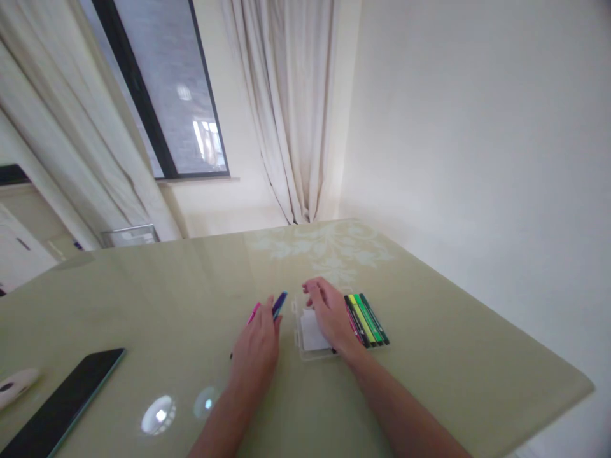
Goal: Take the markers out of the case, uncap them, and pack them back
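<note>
On the tabletop my left hand [258,340] is closed around a blue marker [280,304], whose end sticks out between thumb and fingers. A pink marker [254,312] shows at the far side of the same hand; whether it is gripped or lies under the fingers, I cannot tell. My right hand [329,312] hovers over a clear plastic case [305,355], its fingers loosely curled and apart with nothing visible in them. The case's right part has several markers [366,320] in a row, green, yellow and pink among them. A white card [314,332] lies in its left part, partly covered by my right hand.
A black tablet or phone [71,401] lies at the left of the glossy table [458,356], beside a white rounded object [19,387]. Behind the table are curtains [296,114] and a window [176,89]. A wall [477,146] runs along the right side.
</note>
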